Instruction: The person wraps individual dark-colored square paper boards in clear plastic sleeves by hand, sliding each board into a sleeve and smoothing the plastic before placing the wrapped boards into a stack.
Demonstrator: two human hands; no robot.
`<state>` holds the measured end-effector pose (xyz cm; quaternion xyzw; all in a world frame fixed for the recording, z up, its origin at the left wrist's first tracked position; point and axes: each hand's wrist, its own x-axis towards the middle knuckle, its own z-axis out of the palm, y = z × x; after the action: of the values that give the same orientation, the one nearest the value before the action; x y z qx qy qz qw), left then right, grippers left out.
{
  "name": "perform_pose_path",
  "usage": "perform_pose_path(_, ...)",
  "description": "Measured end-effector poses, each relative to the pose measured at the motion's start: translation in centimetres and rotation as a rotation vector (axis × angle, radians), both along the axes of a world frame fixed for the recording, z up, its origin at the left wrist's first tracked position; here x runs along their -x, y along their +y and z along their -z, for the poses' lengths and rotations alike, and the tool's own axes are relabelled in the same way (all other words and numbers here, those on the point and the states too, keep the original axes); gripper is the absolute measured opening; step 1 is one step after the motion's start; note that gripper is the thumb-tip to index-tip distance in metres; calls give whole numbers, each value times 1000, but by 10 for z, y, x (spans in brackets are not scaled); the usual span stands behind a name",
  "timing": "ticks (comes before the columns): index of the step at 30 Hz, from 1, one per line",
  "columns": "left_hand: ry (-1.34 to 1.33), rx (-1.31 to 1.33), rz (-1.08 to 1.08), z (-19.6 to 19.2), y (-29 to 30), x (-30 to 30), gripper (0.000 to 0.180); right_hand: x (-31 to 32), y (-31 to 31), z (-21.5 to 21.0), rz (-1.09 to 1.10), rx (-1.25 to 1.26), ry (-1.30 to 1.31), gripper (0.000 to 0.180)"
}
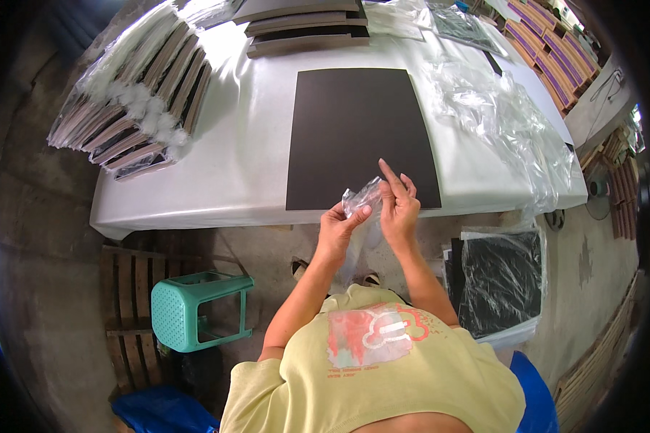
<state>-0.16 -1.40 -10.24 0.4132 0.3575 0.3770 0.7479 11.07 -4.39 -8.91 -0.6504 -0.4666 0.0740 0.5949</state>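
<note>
A clear plastic bag [361,198] is bunched up between my two hands, just off the near edge of the table, and part of it hangs down in front of my shirt. My left hand [336,232] is closed on it, the thumb pressing over the film. At the film's right side, my right hand [399,211] pinches it near the thumb, with the index finger stretched out and up. Beyond my hands lies a flat black board [361,130], its near edge close to the table's edge. My right fingertips are over its lower part.
The white-covered table [245,166] bears a stack of plastic-wrapped boards [137,94] at left, thick grey boards [303,29] at the back and loose clear plastic [495,123] at right. Below are a green stool [177,314] and a wrapped black pack [502,281].
</note>
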Motion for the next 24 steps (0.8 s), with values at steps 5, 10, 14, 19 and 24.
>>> perform_pose_path(5, -138, -33, -152, 18, 1, 6, 18, 6, 3, 7, -286, -46, 660, 14)
perform_pose_path(10, -461, 343, -360, 15, 12, 25, 17, -21, 1, 31, -180, -124, 805, 9)
perform_pose_path(14, -370, 181, -660, 64, 45, 173, 12, -106, -38, 57, 250, 63, 782, 11)
perform_pose_path(19, 227, 145, -1375, 60, 17, 374, 37, -206, -144, 114, 651, 53, 276, 22)
perform_pose_path(24, 339, -232, -921, 23, 78, 277, 17, -98, -42, 34, 3, 221, 230, 17)
